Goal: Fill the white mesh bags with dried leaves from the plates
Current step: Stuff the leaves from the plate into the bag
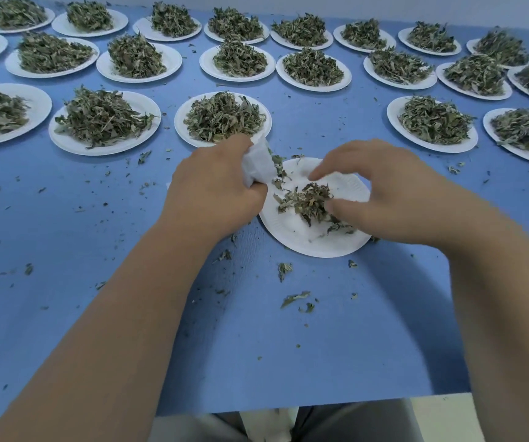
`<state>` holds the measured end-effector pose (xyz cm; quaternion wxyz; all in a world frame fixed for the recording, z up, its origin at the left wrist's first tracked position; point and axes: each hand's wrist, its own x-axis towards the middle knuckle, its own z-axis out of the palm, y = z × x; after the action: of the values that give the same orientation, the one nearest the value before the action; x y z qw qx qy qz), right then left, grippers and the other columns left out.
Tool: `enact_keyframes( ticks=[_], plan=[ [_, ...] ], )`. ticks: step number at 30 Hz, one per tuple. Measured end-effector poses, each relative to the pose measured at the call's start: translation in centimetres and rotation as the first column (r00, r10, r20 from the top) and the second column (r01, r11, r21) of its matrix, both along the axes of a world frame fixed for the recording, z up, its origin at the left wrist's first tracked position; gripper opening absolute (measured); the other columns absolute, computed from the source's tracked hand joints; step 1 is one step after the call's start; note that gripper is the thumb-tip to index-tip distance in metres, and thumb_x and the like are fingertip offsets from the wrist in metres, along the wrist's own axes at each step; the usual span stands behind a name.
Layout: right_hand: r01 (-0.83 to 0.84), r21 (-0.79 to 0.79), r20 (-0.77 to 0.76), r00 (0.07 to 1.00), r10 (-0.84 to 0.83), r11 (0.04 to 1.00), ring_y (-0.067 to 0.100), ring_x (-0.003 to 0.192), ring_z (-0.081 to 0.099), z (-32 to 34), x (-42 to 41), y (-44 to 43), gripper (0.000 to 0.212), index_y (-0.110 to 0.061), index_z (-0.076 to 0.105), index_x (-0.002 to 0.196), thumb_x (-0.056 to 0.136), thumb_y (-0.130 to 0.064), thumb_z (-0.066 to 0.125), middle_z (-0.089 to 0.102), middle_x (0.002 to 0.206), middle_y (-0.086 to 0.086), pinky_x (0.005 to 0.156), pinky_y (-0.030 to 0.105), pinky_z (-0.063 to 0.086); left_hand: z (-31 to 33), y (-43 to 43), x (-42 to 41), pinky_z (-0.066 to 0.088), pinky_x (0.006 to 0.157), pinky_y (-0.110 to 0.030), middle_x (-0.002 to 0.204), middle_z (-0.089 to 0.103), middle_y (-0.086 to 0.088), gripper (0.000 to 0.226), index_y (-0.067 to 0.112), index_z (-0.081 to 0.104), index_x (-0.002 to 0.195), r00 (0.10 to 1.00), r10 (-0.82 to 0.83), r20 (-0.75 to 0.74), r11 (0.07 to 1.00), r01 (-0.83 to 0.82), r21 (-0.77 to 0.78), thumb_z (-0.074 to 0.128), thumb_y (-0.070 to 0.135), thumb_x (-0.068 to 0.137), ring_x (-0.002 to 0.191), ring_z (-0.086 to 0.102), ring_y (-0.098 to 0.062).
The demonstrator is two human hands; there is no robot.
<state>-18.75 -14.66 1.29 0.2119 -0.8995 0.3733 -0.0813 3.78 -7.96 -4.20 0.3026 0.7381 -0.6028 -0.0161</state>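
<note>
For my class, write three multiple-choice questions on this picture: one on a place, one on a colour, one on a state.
1. Where is the white mesh bag? A in the left hand; B on a far plate; C on the floor.
2. What colour is the table? A green; B blue; C white.
3. The nearest plate is: A heaped; B nearly bare; C overturned.
Answers: A, fingers grip it; B, bare surface is blue; B, only a small clump of dried leaves lies on it.
</note>
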Motion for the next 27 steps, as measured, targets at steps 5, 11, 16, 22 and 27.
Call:
enact_keyframes(
  ticks=[5, 11, 16, 22, 27],
  plan=[
    [0.052, 0.024, -0.317, 0.947, -0.042, 0.998, 0.014, 0.114, 0.049, -0.7, 0.7, 0.9, 0.056, -0.047, 0.047, 0.143, 0.091, -0.043, 0.068, 0.047, 0.125, -0.011, 0.091, 0.031, 0.04, 0.1, -0.1, -0.2, 0.043, 0.055, -0.032, 0.071, 0.055, 0.004, 0.017, 0.024, 0.047, 0.084, 0.999, 0.0, -0.041, 1.0, 0.001, 0.014, 0.058, 0.037, 0.078, 0.068, 0.053, -0.022],
    [0.089, -0.058, -0.142, 0.985, -0.096, 0.994, 0.013, 0.106, 0.062, -0.9, 3.1, 1.2, 0.038, -0.035, 0.068, 0.124, 0.091, -0.016, 0.066, 0.063, 0.112, -0.009, 0.087, 0.028, 0.047, 0.1, -0.1, -0.3, 0.044, 0.058, -0.034, 0.074, 0.056, 0.004, 0.016, 0.025, 0.048, 0.085, 0.991, -0.034, -0.129, 0.998, 0.039, 0.042, 0.059, 0.035, 0.078, 0.072, 0.055, -0.023],
    [0.199, -0.157, -0.104, 0.971, -0.216, 0.967, 0.025, 0.117, 0.052, -1.4, 3.6, 2.7, 0.048, -0.034, 0.059, 0.131, 0.089, -0.058, 0.059, 0.056, 0.123, 0.0, 0.089, 0.035, 0.044, 0.3, -0.3, 0.0, 0.053, 0.068, -0.045, 0.08, 0.061, 0.002, 0.013, 0.022, 0.055, 0.087, 0.973, 0.034, -0.227, 0.999, -0.027, 0.031, 0.061, 0.031, 0.079, 0.078, 0.058, -0.023],
    [0.281, -0.195, -0.262, 0.909, -0.325, 0.94, 0.032, 0.107, 0.055, -2.4, 5.2, 4.1, 0.049, -0.031, 0.056, 0.128, 0.094, -0.064, 0.047, 0.048, 0.121, 0.008, 0.075, 0.033, 0.034, 0.1, -0.2, 0.1, 0.048, 0.062, -0.036, 0.074, 0.057, 0.004, 0.014, 0.024, 0.05, 0.082, 0.976, 0.038, -0.213, 0.999, -0.03, 0.042, 0.053, 0.033, 0.072, 0.073, 0.056, -0.021],
    [0.214, -0.168, -0.141, 0.961, -0.238, 0.962, 0.026, 0.092, 0.06, -2.5, 6.8, 3.5, 0.016, -0.017, 0.07, 0.093, 0.092, -0.026, 0.057, 0.063, 0.093, 0.004, 0.07, 0.033, 0.044, -0.2, -0.3, 0.0, 0.036, 0.054, -0.031, 0.07, 0.053, 0.005, 0.016, 0.026, 0.039, 0.074, 0.978, 0.022, -0.207, 0.999, -0.013, 0.044, 0.052, 0.034, 0.071, 0.071, 0.053, -0.022]
  ],
)
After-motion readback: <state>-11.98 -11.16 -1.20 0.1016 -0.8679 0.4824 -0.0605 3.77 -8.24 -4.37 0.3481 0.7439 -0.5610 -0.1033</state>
